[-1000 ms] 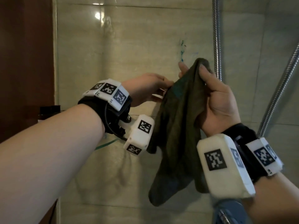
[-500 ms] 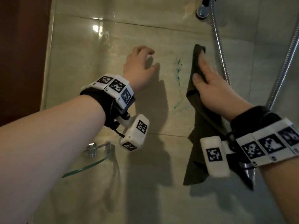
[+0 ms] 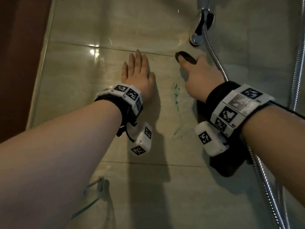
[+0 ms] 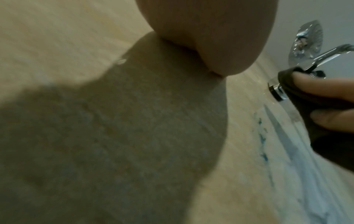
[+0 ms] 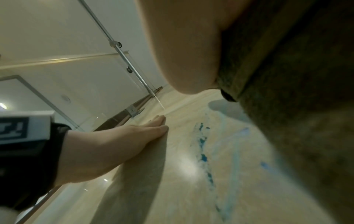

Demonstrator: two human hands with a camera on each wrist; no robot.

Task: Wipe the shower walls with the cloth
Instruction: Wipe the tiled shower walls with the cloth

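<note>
My right hand (image 3: 189, 63) presses a dark cloth (image 3: 185, 57) against the beige tiled shower wall (image 3: 102, 76), just above a blue-green smear (image 3: 176, 100). The cloth folds over the fingertips, and its tail (image 3: 227, 166) hangs below the wrist. In the left wrist view the cloth (image 4: 298, 91) sits pinched between two fingers (image 4: 321, 87). My left hand (image 3: 137, 70) lies flat on the wall to the left of the smear, fingers straight and empty. The right wrist view shows that flat left hand (image 5: 134, 136), the smear (image 5: 203, 157) and the cloth (image 5: 287, 98).
A chrome shower hose (image 3: 216, 57) runs down the wall right of my right hand, below a chrome bracket (image 3: 200, 25). A second hose (image 3: 297, 66) hangs at the far right. A small glass shelf (image 3: 92, 197) juts out low on the left. A glass panel edge (image 3: 47, 52) borders the wall.
Both hands have moved up the wall. The left hand's fingers went from curled to flat. The right hand slid the cloth from beside the smear to above it, near the bracket.
</note>
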